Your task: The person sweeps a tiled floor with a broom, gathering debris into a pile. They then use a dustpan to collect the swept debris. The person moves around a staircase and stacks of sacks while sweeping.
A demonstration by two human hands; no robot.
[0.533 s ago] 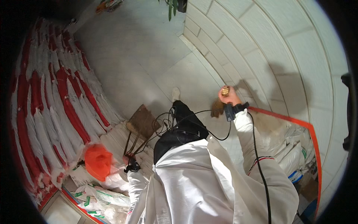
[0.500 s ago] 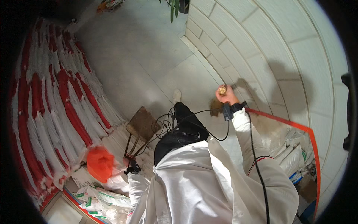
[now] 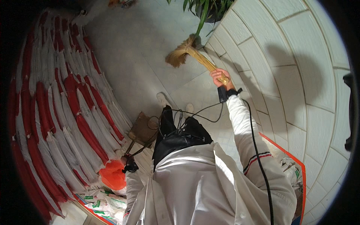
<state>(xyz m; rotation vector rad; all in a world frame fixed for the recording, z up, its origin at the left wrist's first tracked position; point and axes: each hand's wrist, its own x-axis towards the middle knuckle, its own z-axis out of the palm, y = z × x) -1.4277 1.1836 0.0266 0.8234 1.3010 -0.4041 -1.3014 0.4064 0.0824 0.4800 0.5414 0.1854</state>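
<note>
My right hand (image 3: 220, 77) is closed round the handle end of a short straw broom (image 3: 204, 60). The broom points away from me along the tiled wall, with its bristles spread over the grey floor. Low on my left side, my left hand (image 3: 126, 159) is wrapped round the thin handle of a brown dustpan (image 3: 141, 129). The pan hangs beside my left leg, and the wrist strap partly hides those fingers. Black cables loop in front of my legs.
Long red-and-white wrapped bundles (image 3: 75, 105) are stacked along the left. An orange bag (image 3: 113, 174) and white plastic bags (image 3: 107, 204) lie near my left arm. A white tiled wall (image 3: 300, 75) rises on the right. A potted plant (image 3: 210, 11) stands far ahead.
My right hand has swung the broom forward, so its full length now shows along the wall. Both shoes now show, and the plant and wall corner appear nearer. The dustpan stays in my left hand.
</note>
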